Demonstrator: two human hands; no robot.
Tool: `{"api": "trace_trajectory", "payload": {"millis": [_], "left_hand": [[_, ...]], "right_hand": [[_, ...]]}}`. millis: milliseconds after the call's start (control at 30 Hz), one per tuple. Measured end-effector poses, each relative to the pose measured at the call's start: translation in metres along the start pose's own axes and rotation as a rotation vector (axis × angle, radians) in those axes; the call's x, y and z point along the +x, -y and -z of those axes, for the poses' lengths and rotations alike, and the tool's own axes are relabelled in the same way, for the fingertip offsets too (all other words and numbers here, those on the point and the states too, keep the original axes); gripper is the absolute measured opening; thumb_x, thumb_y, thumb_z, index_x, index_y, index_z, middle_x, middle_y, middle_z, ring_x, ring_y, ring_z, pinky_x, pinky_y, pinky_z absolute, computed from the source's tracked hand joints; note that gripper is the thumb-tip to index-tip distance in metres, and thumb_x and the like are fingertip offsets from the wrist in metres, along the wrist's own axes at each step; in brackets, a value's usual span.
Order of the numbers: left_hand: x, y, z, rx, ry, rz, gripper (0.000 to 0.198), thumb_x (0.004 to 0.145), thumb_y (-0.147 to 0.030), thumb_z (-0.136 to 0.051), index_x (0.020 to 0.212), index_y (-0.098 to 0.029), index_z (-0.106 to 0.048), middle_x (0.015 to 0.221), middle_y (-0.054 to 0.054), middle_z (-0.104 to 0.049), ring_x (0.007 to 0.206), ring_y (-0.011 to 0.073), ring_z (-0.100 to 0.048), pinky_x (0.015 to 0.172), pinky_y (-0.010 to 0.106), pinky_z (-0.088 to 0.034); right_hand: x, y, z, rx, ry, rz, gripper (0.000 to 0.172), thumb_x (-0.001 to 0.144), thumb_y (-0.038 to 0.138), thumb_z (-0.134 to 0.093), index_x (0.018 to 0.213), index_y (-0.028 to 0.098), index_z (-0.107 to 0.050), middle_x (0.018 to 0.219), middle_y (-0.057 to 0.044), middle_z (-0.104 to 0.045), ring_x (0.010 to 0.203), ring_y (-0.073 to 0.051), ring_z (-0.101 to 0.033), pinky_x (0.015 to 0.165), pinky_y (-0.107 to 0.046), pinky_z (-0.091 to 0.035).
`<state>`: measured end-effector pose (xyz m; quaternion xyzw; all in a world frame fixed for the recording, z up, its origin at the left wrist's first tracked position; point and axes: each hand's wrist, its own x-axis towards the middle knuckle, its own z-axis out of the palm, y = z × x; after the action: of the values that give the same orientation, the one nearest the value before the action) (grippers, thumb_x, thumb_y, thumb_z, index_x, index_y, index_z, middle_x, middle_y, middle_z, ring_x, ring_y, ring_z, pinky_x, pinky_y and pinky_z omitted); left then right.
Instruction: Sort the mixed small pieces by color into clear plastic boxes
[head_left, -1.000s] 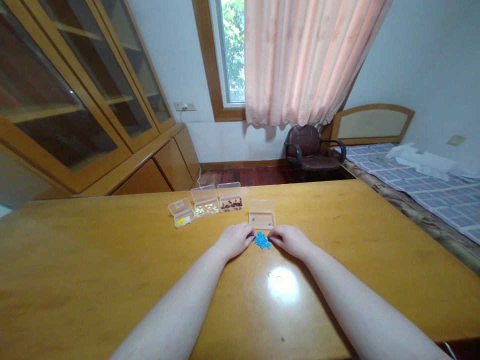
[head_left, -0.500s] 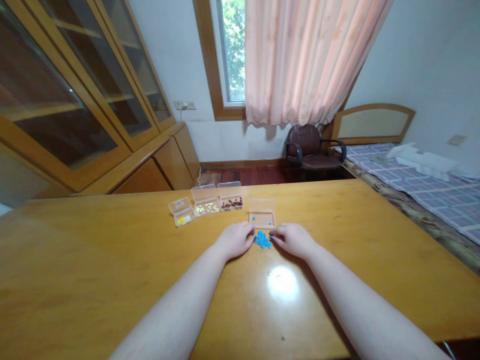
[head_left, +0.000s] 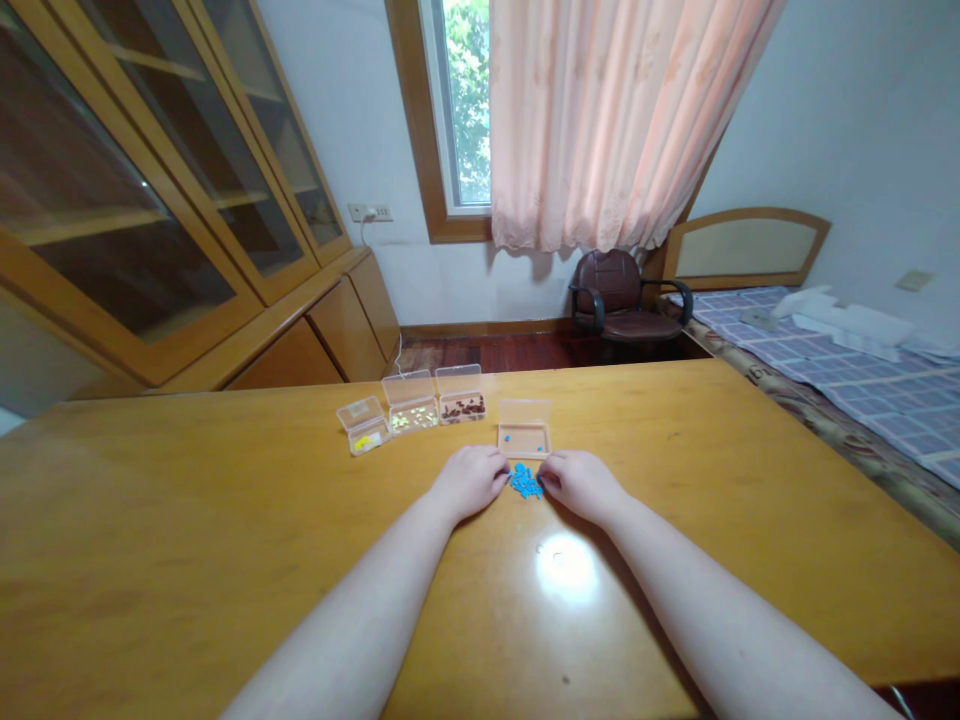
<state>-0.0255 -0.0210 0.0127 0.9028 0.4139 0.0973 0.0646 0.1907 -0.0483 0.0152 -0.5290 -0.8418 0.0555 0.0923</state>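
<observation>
A small heap of blue pieces point(head_left: 525, 481) lies on the wooden table point(head_left: 300, 560) between my hands. At its left edge, my left hand point(head_left: 476, 481) rests with fingers closed on something I cannot make out. My right hand point(head_left: 576, 483) is at the heap's right edge, its fingers pinched together; what they hold, if anything, is too small to name. Just behind the heap stands a clear plastic box point(head_left: 525, 454) with its lid raised and a blue piece near each end inside.
Three more open clear boxes stand to the left: one with yellow pieces point(head_left: 367, 441), one with pale pieces point(head_left: 414, 417), one with dark red-brown pieces point(head_left: 463, 408). Beyond the table are a chair point(head_left: 611, 295), a bed point(head_left: 847, 350) and a glass-fronted cabinet point(head_left: 247, 290).
My right hand's fingers have drawn closer together and slightly nearer the blue heap. My left hand and the boxes look nearly unmoved.
</observation>
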Motion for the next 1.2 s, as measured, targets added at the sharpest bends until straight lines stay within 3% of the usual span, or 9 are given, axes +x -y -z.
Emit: {"api": "trace_trajectory", "payload": {"millis": [133,333,400,467,567,700,867,1200], "left_hand": [[0.001,-0.001,0.000,-0.055,0.013,0.035,0.013,0.083,-0.025,-0.054,0.089,-0.022,-0.066,0.091,0.004,-0.066,0.084,0.0187,-0.061,0.077,0.029,-0.047],[0.001,-0.003,-0.002,-0.063,0.024,0.060,0.013,0.083,-0.023,-0.052,0.090,-0.020,-0.063,0.091,0.004,-0.065,0.083,0.0182,-0.061,0.075,0.028,-0.047],[0.001,-0.003,-0.003,-0.067,0.014,0.057,0.013,0.083,-0.023,-0.052,0.090,-0.020,-0.062,0.092,0.004,-0.065,0.083,0.0185,-0.061,0.075,0.028,-0.047],[0.001,-0.003,-0.004,-0.070,0.011,0.057,0.013,0.082,-0.023,-0.051,0.090,-0.020,-0.062,0.091,0.004,-0.065,0.083,0.0185,-0.061,0.075,0.028,-0.047],[0.001,-0.003,-0.003,-0.067,0.007,0.050,0.013,0.082,-0.023,-0.051,0.089,-0.020,-0.062,0.090,0.004,-0.064,0.081,0.0181,-0.061,0.073,0.028,-0.046],[0.002,-0.004,-0.002,-0.063,-0.004,0.038,0.014,0.084,-0.022,-0.049,0.086,-0.020,-0.062,0.088,0.004,-0.064,0.079,0.0172,-0.060,0.071,0.027,-0.046],[0.000,-0.004,0.003,-0.058,-0.010,0.018,0.014,0.084,-0.023,-0.048,0.088,-0.020,-0.061,0.091,0.004,-0.064,0.081,0.0178,-0.060,0.073,0.027,-0.046],[-0.003,0.001,0.003,-0.026,0.039,0.053,0.014,0.083,-0.033,-0.053,0.089,-0.021,-0.059,0.091,0.004,-0.063,0.081,0.0185,-0.060,0.070,0.027,-0.045]], "right_hand": [[0.000,-0.002,-0.004,0.081,-0.047,0.010,0.013,0.083,0.023,-0.055,0.077,0.021,-0.066,0.076,-0.003,-0.068,0.067,-0.015,-0.060,0.061,-0.023,-0.038],[0.006,-0.016,-0.014,0.273,-0.335,-0.065,0.019,0.086,0.025,-0.051,0.093,0.018,-0.067,0.083,-0.006,-0.068,0.074,-0.016,-0.061,0.069,-0.025,-0.044],[0.007,-0.018,-0.014,0.301,-0.374,-0.117,0.024,0.086,0.025,-0.050,0.102,0.016,-0.066,0.085,-0.007,-0.069,0.074,-0.016,-0.062,0.070,-0.026,-0.045],[0.007,-0.015,-0.014,0.311,-0.350,-0.115,0.025,0.087,0.026,-0.049,0.103,0.016,-0.066,0.088,-0.007,-0.070,0.075,-0.017,-0.063,0.071,-0.027,-0.046],[0.005,-0.007,-0.014,0.313,-0.215,-0.022,0.023,0.088,0.028,-0.048,0.096,0.021,-0.069,0.091,-0.005,-0.071,0.079,-0.017,-0.064,0.073,-0.026,-0.047],[0.004,0.004,-0.017,0.306,-0.068,0.040,0.023,0.087,0.027,-0.051,0.102,0.023,-0.068,0.100,-0.005,-0.071,0.089,-0.017,-0.065,0.080,-0.026,-0.047],[0.004,0.005,-0.018,0.300,-0.044,0.047,0.025,0.087,0.027,-0.052,0.106,0.024,-0.067,0.108,-0.005,-0.069,0.095,-0.018,-0.064,0.083,-0.027,-0.047],[0.001,-0.004,-0.011,0.309,-0.054,-0.007,0.026,0.088,0.028,-0.050,0.106,0.024,-0.067,0.105,-0.005,-0.070,0.093,-0.019,-0.065,0.083,-0.029,-0.048]]}}
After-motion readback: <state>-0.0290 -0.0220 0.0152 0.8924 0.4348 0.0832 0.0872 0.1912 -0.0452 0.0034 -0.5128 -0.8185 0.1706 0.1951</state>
